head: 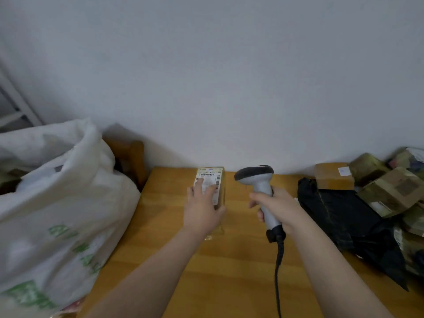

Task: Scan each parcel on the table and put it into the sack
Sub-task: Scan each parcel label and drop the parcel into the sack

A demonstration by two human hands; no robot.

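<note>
We see the left hand (pixel 202 210) flat on the parcel (pixel 210 175), fingers spread — the right hand (pixel 280 205), fingers curled, grips the scanner (pixel 260 185).

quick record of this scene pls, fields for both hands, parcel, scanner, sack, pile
left hand: flat on the parcel, fingers across its label
right hand: grips the scanner handle, head pointing left
parcel: brown box, label up, on the table
sack: white, green print, left of table
pile: brown boxes and black bag, table's right end
</note>
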